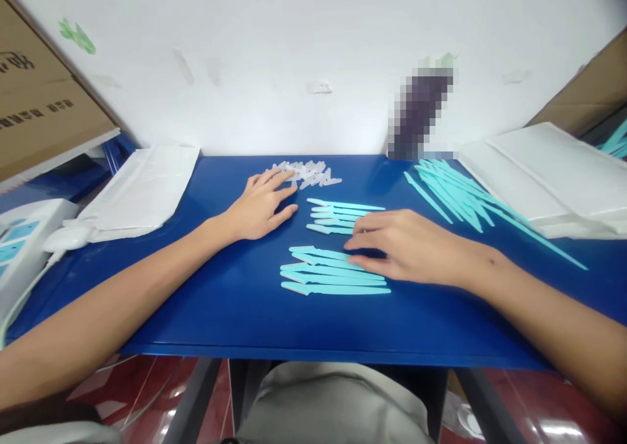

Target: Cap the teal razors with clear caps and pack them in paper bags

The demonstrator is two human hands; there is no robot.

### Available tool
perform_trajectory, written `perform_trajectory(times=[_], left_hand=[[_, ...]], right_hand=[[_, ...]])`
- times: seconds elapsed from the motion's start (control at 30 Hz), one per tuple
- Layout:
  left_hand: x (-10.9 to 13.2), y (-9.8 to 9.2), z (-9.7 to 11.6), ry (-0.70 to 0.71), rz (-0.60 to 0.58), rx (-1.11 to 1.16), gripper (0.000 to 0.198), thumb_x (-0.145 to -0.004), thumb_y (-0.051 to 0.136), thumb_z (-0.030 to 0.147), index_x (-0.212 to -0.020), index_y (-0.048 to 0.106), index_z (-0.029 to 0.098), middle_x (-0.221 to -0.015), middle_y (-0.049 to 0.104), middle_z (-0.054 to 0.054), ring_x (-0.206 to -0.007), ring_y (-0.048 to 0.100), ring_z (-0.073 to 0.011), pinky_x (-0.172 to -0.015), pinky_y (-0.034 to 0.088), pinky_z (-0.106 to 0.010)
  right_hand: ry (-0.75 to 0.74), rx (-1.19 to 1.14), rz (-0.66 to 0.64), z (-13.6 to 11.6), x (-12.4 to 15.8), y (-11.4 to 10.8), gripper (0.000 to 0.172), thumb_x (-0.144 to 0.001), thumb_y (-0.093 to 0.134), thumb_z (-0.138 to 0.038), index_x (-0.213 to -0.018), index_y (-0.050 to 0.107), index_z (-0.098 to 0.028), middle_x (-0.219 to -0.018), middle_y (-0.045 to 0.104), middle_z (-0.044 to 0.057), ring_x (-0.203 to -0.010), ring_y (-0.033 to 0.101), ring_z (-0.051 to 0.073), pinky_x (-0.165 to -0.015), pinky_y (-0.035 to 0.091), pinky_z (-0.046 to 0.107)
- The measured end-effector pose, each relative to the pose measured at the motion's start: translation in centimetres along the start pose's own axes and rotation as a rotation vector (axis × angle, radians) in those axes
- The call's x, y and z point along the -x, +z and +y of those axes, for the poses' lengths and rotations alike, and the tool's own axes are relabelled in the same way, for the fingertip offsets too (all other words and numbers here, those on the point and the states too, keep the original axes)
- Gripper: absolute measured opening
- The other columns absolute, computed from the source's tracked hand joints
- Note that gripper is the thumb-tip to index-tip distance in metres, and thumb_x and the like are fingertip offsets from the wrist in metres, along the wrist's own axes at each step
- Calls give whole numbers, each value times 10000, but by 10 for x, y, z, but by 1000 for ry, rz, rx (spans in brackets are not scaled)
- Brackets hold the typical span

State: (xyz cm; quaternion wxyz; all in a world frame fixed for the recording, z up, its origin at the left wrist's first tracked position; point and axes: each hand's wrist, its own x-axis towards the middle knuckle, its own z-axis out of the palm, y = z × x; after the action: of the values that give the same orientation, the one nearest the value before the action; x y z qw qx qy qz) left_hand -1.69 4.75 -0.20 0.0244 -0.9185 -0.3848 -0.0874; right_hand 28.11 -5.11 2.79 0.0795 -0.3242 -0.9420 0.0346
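Observation:
My left hand [262, 204] lies flat on the blue table [235, 300], fingers stretched toward a small pile of clear white caps [306, 174], its fingertips touching the pile's edge. My right hand [404, 245] rests palm down with fingers together on the right ends of two rows of turquoise plastic sticks. The nearer row [328, 275] holds several sticks side by side. The farther row [337, 217] lies just above it. Nothing is gripped in either hand.
A loose heap of turquoise sticks [458, 194] lies at the back right. White bags [548, 176] are stacked on the right and another white bag [142, 192] on the left. Cardboard boxes [39, 98] flank both sides. A white device [29, 241] sits far left.

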Motion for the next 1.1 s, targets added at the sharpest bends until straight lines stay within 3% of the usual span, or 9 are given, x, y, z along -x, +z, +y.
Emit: perform_trajectory(times=[0.1,0.2,0.37,0.63,0.77,0.83,0.9,1.0,1.1], left_hand=[[1,-1,3,19,83,-10,456,-1044,404,372,-1238,742,135,-1385,683,-161,-1333,579,-370,-1107,379,-605],[2,-4,4,116,78,-38,434,-1041,387,287,-1186,766,132,-1238,742,-156,-1101,691,-313,-987,465,-529],[2,-9,0,240,32,86,441,-1057,372,272,-1232,754,141,-1127,712,-154,-979,680,-251,-856,525,-387],[4,-24,2,91,-76,444,254,-976,606,398,-965,719,171,-952,749,-62,-790,640,-168,-707,503,-274],[7,-32,11,84,-221,524,253,-951,675,432,-940,741,189,-856,724,-28,-717,608,-145,-613,454,-242],[8,-33,16,95,-260,548,242,-942,703,434,-926,750,198,-817,706,-12,-700,596,-137,-598,442,-234],[8,-31,21,124,-243,578,226,-942,717,419,-923,752,197,-808,699,-6,-692,587,-128,-599,442,-227],[8,-23,27,213,-151,625,183,-959,713,368,-949,766,193,-858,707,-25,-727,610,-127,-634,468,-224],[9,-14,30,294,-51,625,180,-995,662,318,-1031,793,199,-966,718,-67,-805,653,-144,-710,517,-240]], right_hand=[[42,-23,-41,-1,-2,2,264,-1019,540,-252,-979,798,-216,-925,717,48,-808,674,185,-672,441,306],[111,-22,-57,2,-2,-2,219,-974,560,-204,-947,778,-201,-931,721,49,-800,668,188,-671,436,305],[180,-88,-78,8,3,-10,131,-884,590,-144,-905,707,-198,-918,722,31,-732,624,164,-673,430,289],[229,1,-53,15,6,-14,62,-865,549,-160,-870,574,-217,-797,631,11,-628,515,151,-594,329,283],[235,-12,-54,12,5,-17,84,-856,521,-152,-832,497,-230,-753,600,-9,-597,479,144,-577,309,283],[242,-23,-67,12,5,-17,87,-856,522,-153,-901,534,-227,-772,629,-7,-598,497,149,-577,320,285],[262,-19,-78,14,6,-14,206,-885,515,-171,-1072,587,-214,-830,681,7,-608,543,164,-585,351,292],[229,0,-28,19,8,-10,391,-951,450,-177,-1322,572,-194,-1106,733,90,-817,674,223,-700,453,327],[197,7,29,22,11,-7,503,-986,371,-159,-1475,488,-167,-1273,680,155,-981,689,268,-801,499,374]])
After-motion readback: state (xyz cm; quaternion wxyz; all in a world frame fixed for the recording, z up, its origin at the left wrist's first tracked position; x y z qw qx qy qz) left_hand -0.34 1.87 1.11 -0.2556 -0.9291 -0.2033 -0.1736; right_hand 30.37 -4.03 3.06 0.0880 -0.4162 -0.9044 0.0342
